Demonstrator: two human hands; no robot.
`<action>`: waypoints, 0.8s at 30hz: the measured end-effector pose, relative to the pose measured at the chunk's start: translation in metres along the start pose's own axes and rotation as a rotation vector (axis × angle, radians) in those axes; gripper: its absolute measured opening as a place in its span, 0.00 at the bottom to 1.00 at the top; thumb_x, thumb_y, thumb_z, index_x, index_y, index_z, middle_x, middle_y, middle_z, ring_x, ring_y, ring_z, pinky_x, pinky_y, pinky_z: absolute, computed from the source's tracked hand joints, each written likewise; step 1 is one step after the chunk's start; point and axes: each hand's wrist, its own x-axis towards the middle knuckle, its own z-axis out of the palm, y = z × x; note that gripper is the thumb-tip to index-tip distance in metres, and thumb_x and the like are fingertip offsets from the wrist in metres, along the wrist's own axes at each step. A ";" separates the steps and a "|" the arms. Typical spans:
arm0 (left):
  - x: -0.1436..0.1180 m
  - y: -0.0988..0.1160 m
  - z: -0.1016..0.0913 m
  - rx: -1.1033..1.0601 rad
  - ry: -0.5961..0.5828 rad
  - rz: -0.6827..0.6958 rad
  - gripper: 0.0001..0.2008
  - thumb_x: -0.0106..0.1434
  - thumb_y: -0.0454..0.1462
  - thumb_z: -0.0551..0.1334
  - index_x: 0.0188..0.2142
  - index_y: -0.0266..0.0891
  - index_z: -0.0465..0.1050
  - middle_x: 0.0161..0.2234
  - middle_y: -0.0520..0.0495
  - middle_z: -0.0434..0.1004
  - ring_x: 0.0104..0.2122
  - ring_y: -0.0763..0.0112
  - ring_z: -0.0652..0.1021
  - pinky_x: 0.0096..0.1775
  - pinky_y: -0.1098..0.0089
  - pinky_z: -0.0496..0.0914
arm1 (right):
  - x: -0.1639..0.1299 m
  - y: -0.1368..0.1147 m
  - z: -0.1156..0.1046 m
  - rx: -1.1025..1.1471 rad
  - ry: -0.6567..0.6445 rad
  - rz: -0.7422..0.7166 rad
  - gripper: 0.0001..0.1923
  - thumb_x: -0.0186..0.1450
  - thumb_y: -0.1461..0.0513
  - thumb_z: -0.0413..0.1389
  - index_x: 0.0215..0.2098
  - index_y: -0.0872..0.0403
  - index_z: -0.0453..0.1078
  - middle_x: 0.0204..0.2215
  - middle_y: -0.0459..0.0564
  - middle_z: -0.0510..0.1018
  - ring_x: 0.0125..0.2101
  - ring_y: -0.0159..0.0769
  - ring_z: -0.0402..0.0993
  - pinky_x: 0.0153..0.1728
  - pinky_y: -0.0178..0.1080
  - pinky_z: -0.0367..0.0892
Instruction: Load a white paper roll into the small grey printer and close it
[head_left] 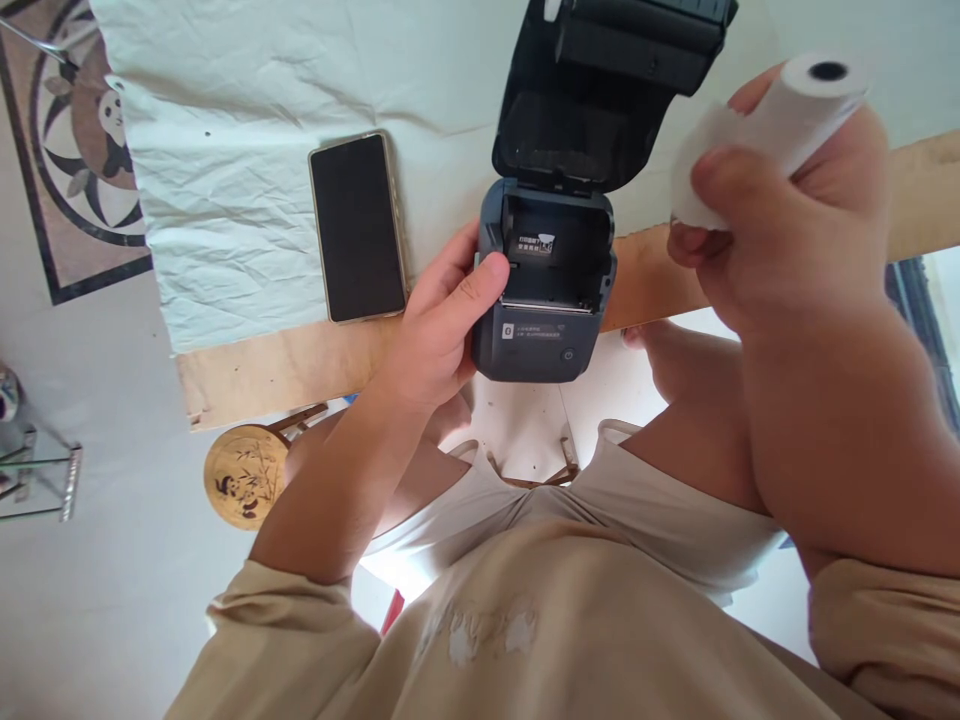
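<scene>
Paper roll [780, 125] sits in the right hand [787, 230], raised well above and to the right of the small dark printer [544, 290], fingers and thumb closed around it with a loose end of paper showing at the thumb. The left hand [442, 320] grips the printer's left side, thumb resting on the rim of the open paper bay, and steadies it at the near edge of the wooden table [277, 365]. The lid [592, 90] stands thrown back, and the bay looks bare apart from a label on its back wall. By the look of it, the step in hand is loading: the roll is held ready but not yet lowered. Lowering it in calls for turning it level with the bay. A phone [358, 228] lies face up on the white cloth [225, 150], just left of the printer.
</scene>
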 end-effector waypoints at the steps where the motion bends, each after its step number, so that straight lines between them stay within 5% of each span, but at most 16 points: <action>1: 0.000 0.000 0.000 -0.003 0.001 0.000 0.12 0.64 0.44 0.60 0.41 0.40 0.74 0.33 0.52 0.79 0.39 0.69 0.82 0.27 0.79 0.72 | -0.003 -0.001 0.001 -0.045 -0.007 -0.022 0.08 0.59 0.58 0.51 0.36 0.50 0.58 0.25 0.45 0.64 0.19 0.27 0.59 0.17 0.34 0.56; 3: 0.000 0.000 0.000 -0.010 -0.003 -0.001 0.12 0.64 0.44 0.60 0.41 0.40 0.74 0.34 0.51 0.79 0.42 0.68 0.81 0.25 0.80 0.71 | -0.007 -0.006 0.002 -0.156 -0.011 -0.063 0.09 0.56 0.60 0.55 0.35 0.51 0.61 0.27 0.45 0.68 0.25 0.29 0.66 0.28 0.38 0.65; 6: 0.000 0.000 0.001 -0.014 -0.007 0.001 0.11 0.64 0.44 0.59 0.41 0.40 0.74 0.34 0.51 0.79 0.43 0.68 0.81 0.22 0.81 0.70 | -0.007 -0.010 0.001 -0.409 -0.040 -0.173 0.16 0.54 0.61 0.60 0.40 0.52 0.66 0.37 0.48 0.74 0.37 0.35 0.70 0.39 0.41 0.66; 10: 0.000 0.001 0.000 0.002 -0.019 0.013 0.10 0.65 0.42 0.58 0.41 0.40 0.74 0.33 0.52 0.79 0.39 0.70 0.82 0.27 0.79 0.72 | -0.005 -0.006 -0.001 -0.434 -0.017 -0.175 0.23 0.54 0.65 0.60 0.47 0.50 0.65 0.42 0.48 0.74 0.35 0.32 0.70 0.37 0.38 0.66; 15: 0.000 0.000 0.001 0.004 0.007 0.004 0.11 0.64 0.42 0.59 0.41 0.40 0.74 0.33 0.51 0.79 0.40 0.69 0.81 0.29 0.78 0.73 | -0.007 -0.004 0.003 -0.592 -0.088 -0.027 0.29 0.53 0.63 0.61 0.53 0.47 0.62 0.34 0.47 0.76 0.33 0.38 0.73 0.37 0.42 0.67; 17: 0.000 0.000 0.001 -0.005 0.006 0.005 0.11 0.64 0.42 0.59 0.42 0.40 0.74 0.35 0.51 0.79 0.42 0.69 0.81 0.31 0.78 0.74 | -0.007 -0.006 0.000 -0.516 -0.094 -0.124 0.32 0.52 0.65 0.60 0.54 0.47 0.61 0.40 0.48 0.77 0.38 0.40 0.75 0.39 0.42 0.68; 22: -0.001 -0.001 -0.001 -0.013 -0.021 0.013 0.11 0.65 0.42 0.58 0.42 0.40 0.73 0.38 0.52 0.79 0.36 0.73 0.81 0.27 0.79 0.73 | 0.005 0.011 -0.029 -0.352 0.277 -0.456 0.27 0.50 0.69 0.54 0.48 0.46 0.69 0.42 0.46 0.77 0.43 0.38 0.75 0.35 0.38 0.65; 24: -0.001 -0.001 -0.001 -0.008 -0.025 0.009 0.11 0.65 0.42 0.58 0.42 0.41 0.73 0.38 0.52 0.79 0.37 0.72 0.81 0.28 0.79 0.73 | 0.012 0.023 -0.041 -0.440 0.324 -0.344 0.30 0.49 0.71 0.55 0.50 0.46 0.69 0.47 0.48 0.74 0.45 0.40 0.73 0.37 0.39 0.64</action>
